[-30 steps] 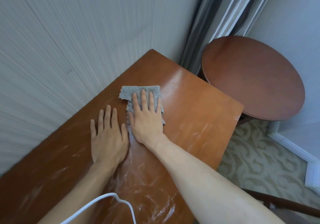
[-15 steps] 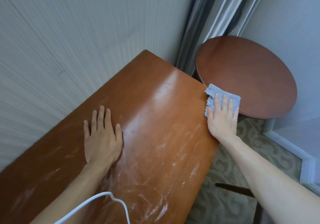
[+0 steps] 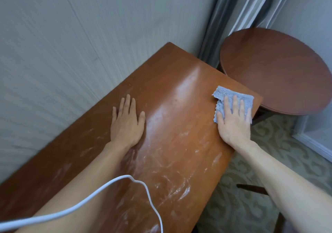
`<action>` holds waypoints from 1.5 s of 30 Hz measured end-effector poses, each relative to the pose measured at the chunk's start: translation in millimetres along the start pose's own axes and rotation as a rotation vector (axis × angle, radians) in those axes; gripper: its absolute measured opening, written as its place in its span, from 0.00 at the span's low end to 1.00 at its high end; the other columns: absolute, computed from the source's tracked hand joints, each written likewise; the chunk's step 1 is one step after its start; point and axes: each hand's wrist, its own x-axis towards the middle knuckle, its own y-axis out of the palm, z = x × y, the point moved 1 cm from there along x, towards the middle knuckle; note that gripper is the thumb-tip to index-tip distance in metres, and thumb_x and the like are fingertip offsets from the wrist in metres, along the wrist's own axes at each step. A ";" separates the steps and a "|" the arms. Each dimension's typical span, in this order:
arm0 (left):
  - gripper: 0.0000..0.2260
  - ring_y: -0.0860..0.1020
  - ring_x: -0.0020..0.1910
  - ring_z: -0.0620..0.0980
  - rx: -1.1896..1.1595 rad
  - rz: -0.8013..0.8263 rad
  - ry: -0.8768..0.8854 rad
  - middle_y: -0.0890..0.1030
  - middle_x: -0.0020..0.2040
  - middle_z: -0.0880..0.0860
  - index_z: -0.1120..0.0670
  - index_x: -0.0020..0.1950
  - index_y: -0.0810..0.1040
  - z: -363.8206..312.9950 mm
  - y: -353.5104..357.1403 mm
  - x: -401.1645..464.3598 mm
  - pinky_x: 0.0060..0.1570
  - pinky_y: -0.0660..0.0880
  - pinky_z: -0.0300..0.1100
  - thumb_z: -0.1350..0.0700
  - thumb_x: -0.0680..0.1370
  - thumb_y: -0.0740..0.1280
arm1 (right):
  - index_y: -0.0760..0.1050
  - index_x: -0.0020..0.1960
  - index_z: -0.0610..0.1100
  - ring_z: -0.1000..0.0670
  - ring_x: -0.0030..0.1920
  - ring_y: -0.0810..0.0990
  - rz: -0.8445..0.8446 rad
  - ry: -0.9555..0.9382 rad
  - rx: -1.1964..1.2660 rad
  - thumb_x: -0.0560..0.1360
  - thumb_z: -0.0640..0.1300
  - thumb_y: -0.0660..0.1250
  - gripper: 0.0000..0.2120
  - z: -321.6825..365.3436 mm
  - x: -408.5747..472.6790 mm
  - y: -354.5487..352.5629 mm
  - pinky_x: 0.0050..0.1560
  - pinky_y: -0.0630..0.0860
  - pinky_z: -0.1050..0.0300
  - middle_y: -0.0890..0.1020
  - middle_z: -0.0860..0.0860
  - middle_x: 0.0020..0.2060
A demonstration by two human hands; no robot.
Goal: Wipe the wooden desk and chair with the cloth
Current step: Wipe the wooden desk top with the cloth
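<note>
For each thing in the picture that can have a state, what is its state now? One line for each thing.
desk: streaked with whitish smears, mostly on the near part
cloth: lying flat at the desk's far right corner, under the right hand
right hand: fingers straight, pressing the cloth
left hand: flat on the desk, holding nothing
round table: bare top
white cable: hanging loose near the camera

desk (image 3: 170,106) bare between hands — passable | wall (image 3: 71,53) bounds left | round table (image 3: 276,70) just beyond right corner
</note>
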 end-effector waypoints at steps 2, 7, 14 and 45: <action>0.31 0.40 0.83 0.47 0.001 -0.005 0.034 0.43 0.85 0.51 0.55 0.85 0.47 5.0 -3.5 -4.7 0.82 0.39 0.50 0.40 0.85 0.44 | 0.43 0.84 0.50 0.42 0.83 0.43 0.028 -0.069 0.004 0.84 0.58 0.44 0.31 1.3 -2.9 -2.2 0.81 0.41 0.40 0.46 0.46 0.83; 0.33 0.41 0.84 0.48 0.037 -0.022 0.041 0.43 0.85 0.51 0.55 0.85 0.47 33.1 -5.2 -16.1 0.82 0.40 0.50 0.38 0.84 0.41 | 0.41 0.84 0.50 0.43 0.83 0.41 0.065 -0.139 -0.006 0.84 0.58 0.45 0.31 12.9 -3.9 -5.3 0.81 0.40 0.41 0.44 0.47 0.83; 0.33 0.41 0.83 0.46 0.070 -0.030 0.033 0.43 0.85 0.50 0.55 0.85 0.45 69.8 -2.8 -23.6 0.82 0.41 0.50 0.38 0.84 0.37 | 0.41 0.84 0.49 0.41 0.82 0.41 0.049 -0.226 -0.011 0.85 0.58 0.45 0.31 67.8 -6.4 -1.7 0.80 0.40 0.39 0.44 0.45 0.83; 0.33 0.55 0.83 0.49 0.026 -0.119 0.055 0.63 0.82 0.54 0.56 0.83 0.59 71.2 0.9 -25.9 0.82 0.48 0.52 0.41 0.85 0.37 | 0.42 0.84 0.50 0.40 0.82 0.40 0.120 -0.837 0.011 0.85 0.54 0.44 0.29 272.1 -27.7 0.1 0.79 0.39 0.36 0.44 0.46 0.83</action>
